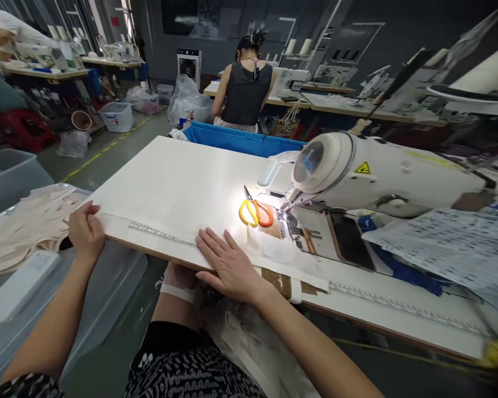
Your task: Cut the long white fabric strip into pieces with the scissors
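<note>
My left hand (87, 232) is at the left front corner of the white sewing table (174, 177), fingers curled together; what they grip, if anything, is hidden. My right hand (232, 265) lies flat near the front edge, fingers stretched out, over the end of a printed ruler scale (161, 234). Just right of it, a white piece of cloth (286, 257) extends below the sewing machine (340, 160) and along the front edge. Scissors with yellow and orange handles (255, 212) lie beside the needle area, under the machine's bright light.
Cream fabric pieces (29, 226) and a white rectangular object (20, 284) rest on a clear bin at left. A phone-like dark panel (351, 240) and printed sheets (452, 249) are at right. A blue cloth bin (240, 138) stands behind the table; beyond sits a person (249, 83).
</note>
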Demonstrator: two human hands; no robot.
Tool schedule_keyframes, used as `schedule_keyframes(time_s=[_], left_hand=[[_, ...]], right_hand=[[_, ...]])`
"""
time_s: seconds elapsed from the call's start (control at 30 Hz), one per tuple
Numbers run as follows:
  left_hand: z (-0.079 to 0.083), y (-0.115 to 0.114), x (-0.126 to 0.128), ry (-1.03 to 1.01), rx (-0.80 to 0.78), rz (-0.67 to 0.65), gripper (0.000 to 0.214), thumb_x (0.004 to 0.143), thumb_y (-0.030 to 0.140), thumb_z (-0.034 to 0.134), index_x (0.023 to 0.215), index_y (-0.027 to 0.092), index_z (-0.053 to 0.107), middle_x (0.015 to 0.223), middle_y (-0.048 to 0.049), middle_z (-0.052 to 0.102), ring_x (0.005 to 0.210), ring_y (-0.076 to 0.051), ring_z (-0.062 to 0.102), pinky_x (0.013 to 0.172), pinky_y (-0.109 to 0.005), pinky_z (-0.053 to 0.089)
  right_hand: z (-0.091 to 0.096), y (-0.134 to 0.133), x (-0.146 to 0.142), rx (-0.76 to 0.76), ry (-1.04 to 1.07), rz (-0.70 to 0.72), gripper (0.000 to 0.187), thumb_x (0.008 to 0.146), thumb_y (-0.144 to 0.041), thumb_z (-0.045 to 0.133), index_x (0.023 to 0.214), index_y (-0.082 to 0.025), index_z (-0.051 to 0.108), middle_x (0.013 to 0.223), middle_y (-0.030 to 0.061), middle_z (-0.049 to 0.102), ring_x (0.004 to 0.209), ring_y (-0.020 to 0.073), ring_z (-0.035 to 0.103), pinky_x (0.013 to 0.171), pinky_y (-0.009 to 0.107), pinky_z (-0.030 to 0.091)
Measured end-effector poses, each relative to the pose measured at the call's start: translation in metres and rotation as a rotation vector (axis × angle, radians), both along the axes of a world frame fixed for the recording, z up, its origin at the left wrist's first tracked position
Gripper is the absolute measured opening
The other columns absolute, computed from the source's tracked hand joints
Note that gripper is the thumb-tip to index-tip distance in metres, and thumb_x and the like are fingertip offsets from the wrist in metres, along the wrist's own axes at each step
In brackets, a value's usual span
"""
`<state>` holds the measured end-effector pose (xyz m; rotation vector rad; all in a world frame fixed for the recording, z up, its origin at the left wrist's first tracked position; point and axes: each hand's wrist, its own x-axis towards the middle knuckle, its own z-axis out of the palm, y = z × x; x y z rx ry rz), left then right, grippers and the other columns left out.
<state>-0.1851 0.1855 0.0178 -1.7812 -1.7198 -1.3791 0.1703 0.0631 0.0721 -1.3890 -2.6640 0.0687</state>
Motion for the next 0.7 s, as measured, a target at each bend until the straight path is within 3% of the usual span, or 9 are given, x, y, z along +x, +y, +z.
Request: schedule_keyframes(time_s=[0.1, 0.2, 0.3, 0.33, 0.4, 0.47, 0.6, 0.7], left_hand=[[0.002, -0.003, 0.0, -0.001, -0.024, 0.004, 0.039, 0.084, 0.028, 0.039, 0.122, 0.033, 0.046, 0.101, 0.0015, 0.066, 0.103, -0.026, 0.056, 0.094, -0.05, 0.046], [0.004, -0.005, 0.0, 0.022, -0.023, -0.009, 0.04, 0.085, 0.028, 0.038, 0.124, 0.032, 0.046, 0.103, 0.0012, 0.066, 0.105, -0.026, 0.055, 0.096, -0.05, 0.045], [0.005, -0.003, 0.001, 0.036, -0.037, 0.0, 0.038, 0.087, 0.029, 0.034, 0.121, 0.029, 0.048, 0.102, -0.0007, 0.066, 0.104, -0.025, 0.055, 0.096, -0.05, 0.045], [0.006, -0.002, 0.001, 0.03, -0.048, 0.002, 0.037, 0.087, 0.031, 0.033, 0.12, 0.029, 0.048, 0.101, -0.001, 0.066, 0.104, -0.025, 0.055, 0.096, -0.049, 0.045], [0.008, -0.002, 0.002, 0.015, -0.07, -0.003, 0.035, 0.087, 0.035, 0.033, 0.118, 0.028, 0.049, 0.103, -0.0015, 0.065, 0.104, -0.025, 0.054, 0.096, -0.05, 0.044], [0.012, -0.007, 0.004, 0.027, -0.086, -0.038, 0.034, 0.088, 0.039, 0.035, 0.116, 0.028, 0.051, 0.109, -0.0018, 0.064, 0.108, -0.025, 0.054, 0.098, -0.05, 0.043], [0.019, -0.029, 0.018, 0.183, -0.165, -0.227, 0.036, 0.09, 0.037, 0.038, 0.12, 0.026, 0.053, 0.126, -0.0051, 0.059, 0.121, -0.025, 0.05, 0.105, -0.052, 0.037], [0.022, -0.043, 0.036, 0.296, -0.29, -0.3, 0.039, 0.093, 0.035, 0.035, 0.126, 0.023, 0.053, 0.135, -0.01, 0.053, 0.13, -0.028, 0.043, 0.108, -0.055, 0.028]], right_hand=[[0.016, -0.021, 0.017, 0.144, 0.069, -0.127, 0.071, 0.096, -0.056, 0.027, 0.151, -0.021, -0.001, 0.156, 0.0079, 0.013, 0.143, 0.0259, 0.01, 0.116, 0.055, 0.012], [0.036, -0.058, 0.051, 0.372, 0.171, -0.433, 0.065, 0.098, -0.05, 0.018, 0.151, -0.023, -0.01, 0.157, 0.0054, 0.006, 0.143, 0.0306, 0.006, 0.114, 0.06, 0.009], [0.023, -0.089, 0.093, 0.454, 0.165, -0.652, 0.062, 0.098, -0.043, 0.02, 0.152, -0.023, -0.005, 0.158, 0.0044, -0.001, 0.142, 0.0348, 0.006, 0.112, 0.062, 0.011], [0.012, -0.094, 0.105, 0.396, 0.115, -0.619, 0.063, 0.098, -0.042, 0.022, 0.151, -0.023, -0.007, 0.158, 0.0049, 0.0, 0.142, 0.034, 0.01, 0.112, 0.061, 0.014], [-0.011, -0.099, 0.121, 0.306, 0.025, -0.549, 0.063, 0.099, -0.044, 0.024, 0.151, -0.025, -0.006, 0.156, 0.0071, 0.017, 0.14, 0.0303, 0.024, 0.111, 0.058, 0.022], [-0.025, -0.101, 0.125, 0.26, 0.023, -0.55, 0.061, 0.099, -0.042, 0.025, 0.152, -0.027, 0.0, 0.153, 0.0081, 0.025, 0.139, 0.0299, 0.026, 0.109, 0.06, 0.022], [-0.022, -0.106, 0.114, 0.333, 0.18, -0.584, 0.055, 0.098, -0.032, 0.027, 0.151, -0.03, 0.012, 0.152, 0.006, 0.029, 0.138, 0.0305, 0.028, 0.109, 0.061, 0.019], [-0.022, -0.113, 0.112, 0.34, 0.184, -0.486, 0.056, 0.097, -0.031, 0.029, 0.151, -0.029, 0.016, 0.15, 0.0071, 0.033, 0.133, 0.0333, 0.037, 0.107, 0.061, 0.025]])
